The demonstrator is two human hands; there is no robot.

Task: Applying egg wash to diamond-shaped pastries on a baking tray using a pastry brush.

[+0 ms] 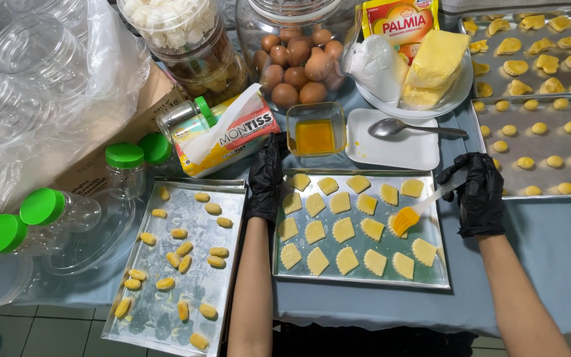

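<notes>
My right hand [478, 193], in a black glove, grips a small pastry brush [412, 215] whose yellow bristles touch a scalloped half-moon pastry on the middle metal tray [358, 281]. That tray carries several pale yellow scalloped pastries in rows. My left hand [265, 178], also black-gloved, rests on the tray's left rim with its fingers curled over the edge. Just beyond the tray stands a small square glass dish of orange egg wash [315, 136].
A left tray [166, 317] holds several small oval pastries. Two trays [550, 142] of shaped dough lie at the right. Behind are a jar of brown eggs [297, 66], a plate of butter [424, 73], a spoon on a white plate [394, 142], a tissue pack [229, 135] and green-lidded jars [57, 210].
</notes>
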